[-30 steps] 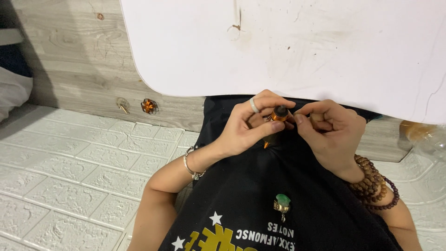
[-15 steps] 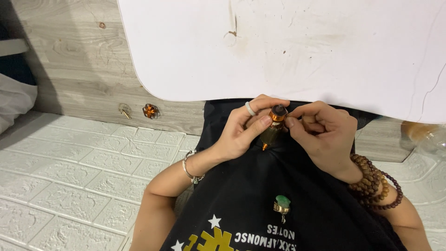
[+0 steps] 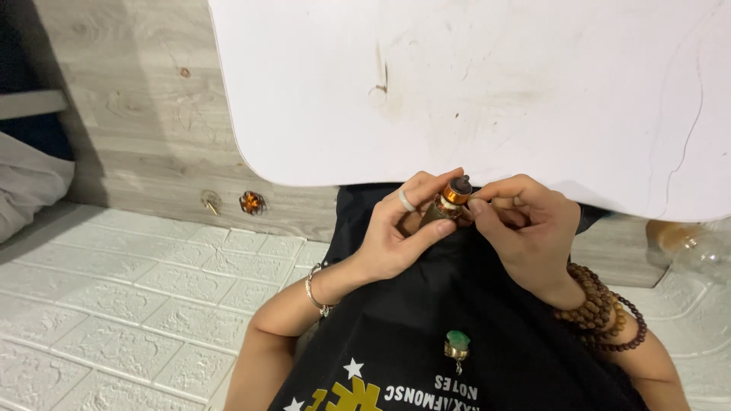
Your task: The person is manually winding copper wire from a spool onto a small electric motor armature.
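My left hand (image 3: pixel 396 236), with a ring on one finger and a thin bracelet at the wrist, grips a small cylinder with a brown body, orange band and dark cap (image 3: pixel 448 202). It sits tilted between both hands, just below the white table's edge. My right hand (image 3: pixel 525 232), with brown bead bracelets on the wrist, pinches the cylinder from the right side near its top. Both hands rest over my black shirt (image 3: pixel 426 350), where a small green and gold pendant (image 3: pixel 457 345) hangs.
A white tabletop (image 3: pixel 495 84) with scuff marks fills the upper frame. White embossed brick-pattern flooring (image 3: pixel 114 304) lies to the left, against a grey wood-grain wall. Two small amber objects (image 3: pixel 251 202) lie at the wall's base. A clear bottle (image 3: pixel 697 247) lies at right.
Both hands have lifted the cylinder slightly toward the table edge. The grip on it looks unchanged.
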